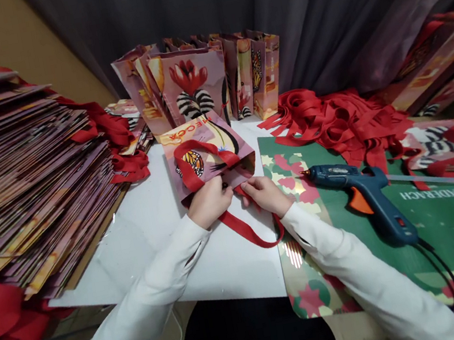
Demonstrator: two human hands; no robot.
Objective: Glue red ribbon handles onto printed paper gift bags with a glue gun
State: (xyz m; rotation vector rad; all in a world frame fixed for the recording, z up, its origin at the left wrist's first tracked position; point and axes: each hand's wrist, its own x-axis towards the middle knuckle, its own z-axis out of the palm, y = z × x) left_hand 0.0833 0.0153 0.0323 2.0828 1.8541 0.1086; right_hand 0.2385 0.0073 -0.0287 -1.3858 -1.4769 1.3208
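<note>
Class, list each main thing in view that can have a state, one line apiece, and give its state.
Front bag: opened out, lying tilted
Back bags: upright, opened out
Left pile of bags: folded flat, stacked
Ribbon heap: loose, tangled
Glue gun: on its side, stick inserted; power unclear
Left hand: closed at front bag's edge
Right hand: pinching red ribbon

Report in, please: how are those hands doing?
Left hand at near edge of printed pink paper bag. Right hand pinching flat red fabric ribbon. Blue plastic glue gun lies to the right, apart from the bag.
</note>
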